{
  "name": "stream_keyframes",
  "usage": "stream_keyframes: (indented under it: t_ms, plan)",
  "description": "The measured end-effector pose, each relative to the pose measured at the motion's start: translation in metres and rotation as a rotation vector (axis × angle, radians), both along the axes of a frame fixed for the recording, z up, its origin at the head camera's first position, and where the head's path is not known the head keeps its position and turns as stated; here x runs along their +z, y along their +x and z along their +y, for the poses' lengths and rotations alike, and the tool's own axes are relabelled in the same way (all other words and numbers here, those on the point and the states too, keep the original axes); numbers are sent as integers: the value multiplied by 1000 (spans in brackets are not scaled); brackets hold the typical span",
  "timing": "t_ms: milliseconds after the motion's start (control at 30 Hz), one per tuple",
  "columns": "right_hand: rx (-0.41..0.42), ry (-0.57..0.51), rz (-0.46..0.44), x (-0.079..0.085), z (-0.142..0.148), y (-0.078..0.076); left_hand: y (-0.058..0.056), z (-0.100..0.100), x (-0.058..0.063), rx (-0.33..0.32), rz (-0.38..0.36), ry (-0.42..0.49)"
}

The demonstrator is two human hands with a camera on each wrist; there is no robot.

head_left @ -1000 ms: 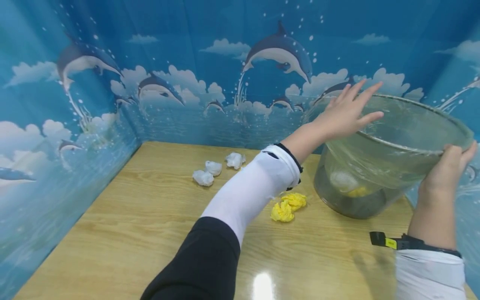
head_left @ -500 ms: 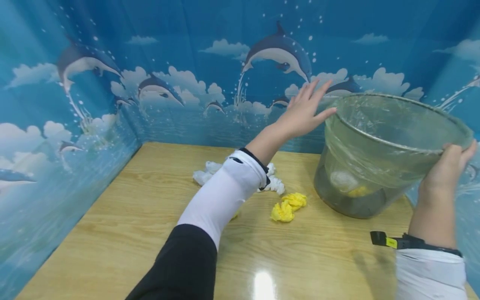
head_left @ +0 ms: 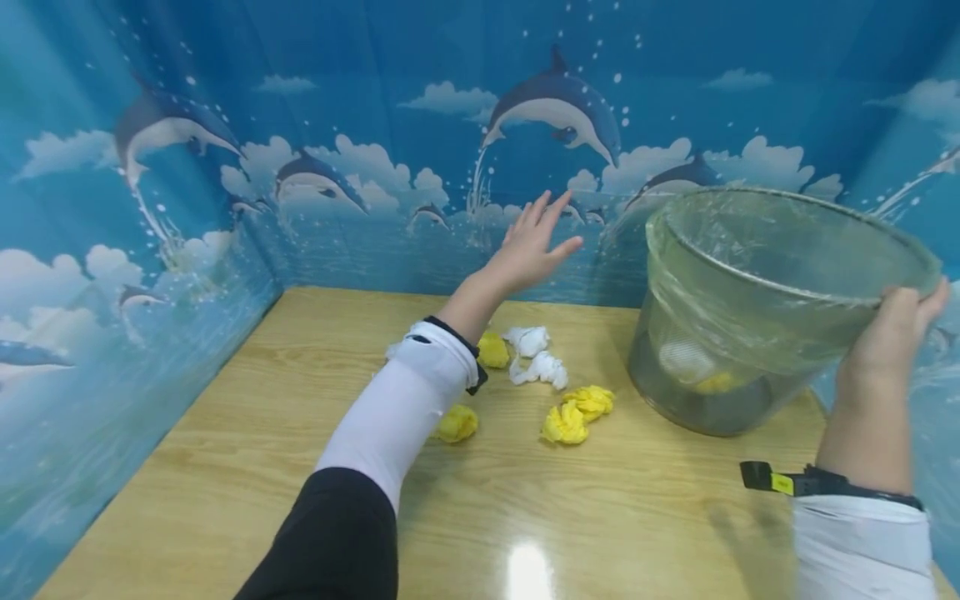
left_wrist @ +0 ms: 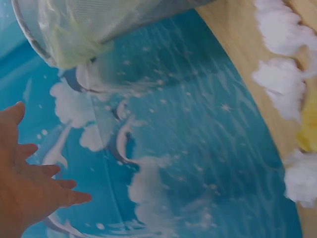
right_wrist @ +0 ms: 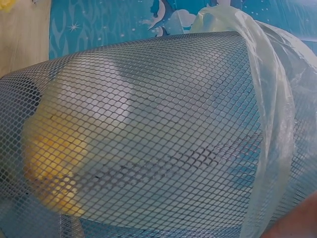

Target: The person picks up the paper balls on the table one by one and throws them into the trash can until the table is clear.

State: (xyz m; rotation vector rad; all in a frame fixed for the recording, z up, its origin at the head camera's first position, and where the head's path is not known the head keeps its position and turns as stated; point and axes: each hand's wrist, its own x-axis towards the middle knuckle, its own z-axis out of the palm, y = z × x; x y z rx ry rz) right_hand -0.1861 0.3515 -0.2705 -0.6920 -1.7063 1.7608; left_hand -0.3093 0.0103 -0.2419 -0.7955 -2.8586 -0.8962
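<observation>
My right hand (head_left: 888, 342) grips the near right rim of a mesh wastebasket (head_left: 651, 371), which is lined with a thin pale green plastic bag (head_left: 757, 325) folded over its rim. The basket leans a little toward that hand. Through the mesh, in the right wrist view, a white crumpled piece (right_wrist: 99, 94) and a yellow crumpled piece (right_wrist: 54, 163) show at the bottom of the bag. My left hand (head_left: 528, 250) is in the air left of the basket, fingers spread and holding nothing. Below it lie white crumpled paper (head_left: 546, 369) and a yellow crumpled ball (head_left: 492, 350).
Two yellow crumpled pieces (head_left: 564, 423) lie together in front of the basket. Another yellow ball (head_left: 456, 423) is partly behind my left sleeve (head_left: 393, 400). A blue dolphin-print curtain (head_left: 360, 233) encloses the wooden table (head_left: 600, 517) at the back and sides.
My left hand has moved left and down from over the basket's mouth, uncovering white and yellow crumpled pieces while its sleeve now covers others. My right hand keeps its grip on the rim.
</observation>
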Motion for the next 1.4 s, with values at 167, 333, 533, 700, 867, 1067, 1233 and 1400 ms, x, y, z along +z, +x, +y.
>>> stream_keyframes:
  t_ms: [167,333,533,700,867,1067,1233,1400]
  plan:
    - [6,-1,-6,-1,-2,0,-7,-25,-21,54,-17,-34]
    - [8,-13,-6,0,-1,-1,-14,-57,-48,89,-64,-105]
    - [20,-20,-6,0,-2,-2,-17,-98,-69,142,-167,-197]
    - [11,-16,6,0,-2,-1,-17,-129,-78,167,-224,-218]
    - [11,-16,13,1,-2,-1,-13,-155,-92,180,-290,-262]
    - [14,-5,-6,1,0,-2,-3,-175,-108,174,-409,-289]
    - [8,-7,-1,0,3,-3,0,-183,-119,196,-483,-323]
    - [7,-2,4,2,4,-3,0,-188,-126,210,-542,-377]
